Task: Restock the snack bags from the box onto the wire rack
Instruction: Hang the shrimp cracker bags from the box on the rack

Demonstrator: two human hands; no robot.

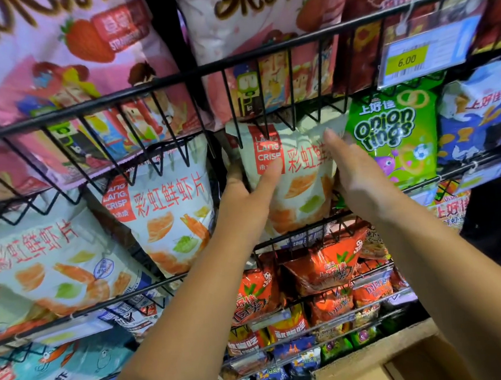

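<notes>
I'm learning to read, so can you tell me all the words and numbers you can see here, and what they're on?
"LANG LANG CRISP": red patch on the white plastic prawn-cracker bag in the middle.
"彩虹鲜虾片": matching white plastic bag to its left.
"上好佳" and "onion rings": green plastic snack bag.
"6.00": yellow paper price tag on the black wire rack.
"STRAWBE...": pink plastic strawberry bag, ending blurred.
Small orange plastic bags below: mostly too blurred.
</notes>
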